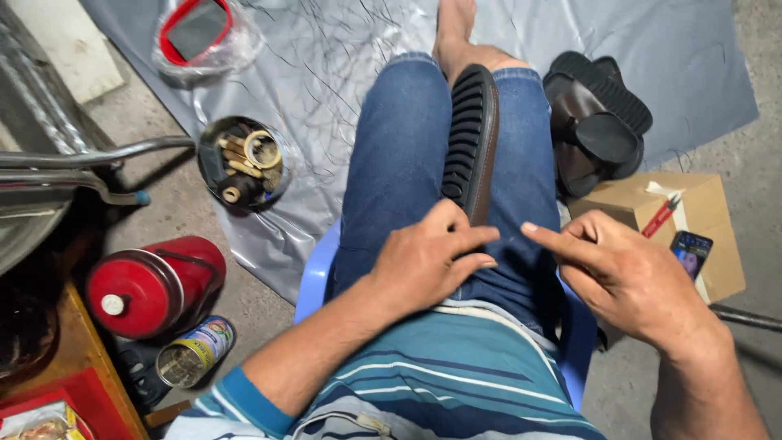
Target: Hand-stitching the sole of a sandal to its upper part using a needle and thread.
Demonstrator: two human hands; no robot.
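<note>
A black ribbed shoe sole [470, 138] stands on edge between my denim-clad thighs, its brown side facing right. My left hand [428, 257] rests on my left thigh with fingertips touching the sole's near end. My right hand [623, 273] hovers over my right thigh, index finger stretched toward the sole, the other fingers curled; whether a thin thread is pinched in it I cannot tell.
Dark sandals [599, 122] are piled on the grey sheet [326, 49] at right. A cardboard box [692, 204] carries a red tool and a phone. A round tin of spools [243, 163], a red cylinder [151, 285] and a can [194, 352] lie at left.
</note>
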